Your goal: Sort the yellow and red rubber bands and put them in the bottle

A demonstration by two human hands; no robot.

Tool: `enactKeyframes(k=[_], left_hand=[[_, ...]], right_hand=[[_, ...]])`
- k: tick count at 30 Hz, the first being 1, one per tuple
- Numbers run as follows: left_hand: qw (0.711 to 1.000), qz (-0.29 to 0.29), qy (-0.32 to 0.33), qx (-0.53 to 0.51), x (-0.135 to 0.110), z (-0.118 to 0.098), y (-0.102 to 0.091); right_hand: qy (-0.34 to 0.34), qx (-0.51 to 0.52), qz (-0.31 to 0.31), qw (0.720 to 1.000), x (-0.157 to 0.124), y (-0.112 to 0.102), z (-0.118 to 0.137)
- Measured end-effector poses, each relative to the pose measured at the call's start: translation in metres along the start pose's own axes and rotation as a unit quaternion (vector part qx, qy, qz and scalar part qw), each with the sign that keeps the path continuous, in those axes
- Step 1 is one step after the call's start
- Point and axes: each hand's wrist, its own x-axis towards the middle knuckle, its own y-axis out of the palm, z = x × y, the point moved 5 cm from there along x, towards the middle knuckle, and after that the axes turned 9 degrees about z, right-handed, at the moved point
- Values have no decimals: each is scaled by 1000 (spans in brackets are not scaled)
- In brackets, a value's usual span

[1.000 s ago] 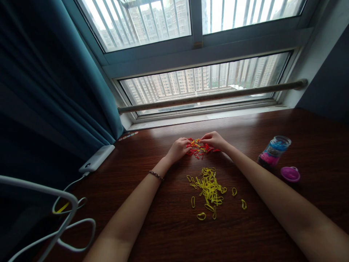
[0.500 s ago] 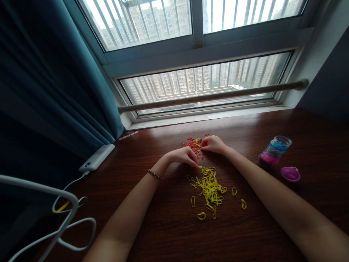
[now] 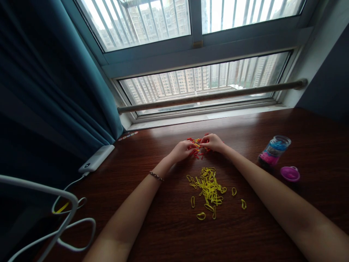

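A small heap of mixed red and yellow elastic bands (image 3: 198, 152) lies on the dark wooden table (image 3: 169, 225) near the window. My left hand (image 3: 182, 150) rests at the heap's left edge with its fingers curled and pinched together. My right hand (image 3: 214, 142) sits at the heap's right edge, fingers also curled in a pinch. What either pinch holds is too small to see. Closer to me, a larger pile of yellow elastic bands (image 3: 208, 188) is spread out, with a few stray ones around it.
A clear jar (image 3: 274, 150) of blue and pink bands stands at the right, with its purple lid (image 3: 289, 173) beside it. A white power bank (image 3: 96, 158) and its looped cable (image 3: 71, 207) lie at the left by the teal curtain (image 3: 54, 83).
My left hand went from the mixed heap down to the top of the yellow pile, then came back to the heap. My right hand stayed at the heap.
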Motion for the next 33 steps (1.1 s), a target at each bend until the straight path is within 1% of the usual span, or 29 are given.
enactKeyframes(k=[2,4,7,11,17,21,23,24,25,26,27,28,30,31,32,33], left_hand=[[999,4,28,38,-1,-1,4],[997,8,40,68,-1,-1,8],[995,12,37,89,-1,1,11],[996,6,35,79,0,3,12],[996,-56,19,62,1,6,5],[993,-95,3,76,1,9,-4],[990,-116,-15,83,0,12,-8],[988,-128,-24,81,0,14,-10],[987,-140,-33,75,0,16,-12],[985,-154,-40,64,-1,18,-14],[984,-167,-49,50,-1,19,-16],[982,-178,-59,32,-2,21,-17],[978,-192,-82,-11,-3,24,-19],[976,-194,-95,-36,-3,26,-20],[973,-193,-108,-64,-4,28,-21],[970,-190,-120,-93,-4,29,-21]], right_hand=[[-2,25,-6,1000,1,0,-1],[-2,43,-9,999,1,0,-2],[-7,62,-9,998,0,0,0],[-7,72,-21,997,-1,-2,2],[4,91,-49,995,-2,-7,2],[7,128,-47,991,-1,-10,2],[13,164,-26,986,-2,-13,7],[16,186,4,982,-2,-13,11],[15,207,49,977,-3,-13,18],[11,223,111,969,-5,-10,26],[3,230,185,955,-8,-6,36],[-8,230,265,936,-13,-1,47],[-20,219,417,882,-27,10,65],[-19,212,475,854,-34,15,71],[-13,206,517,831,-40,19,75],[-6,203,541,816,-44,22,76]])
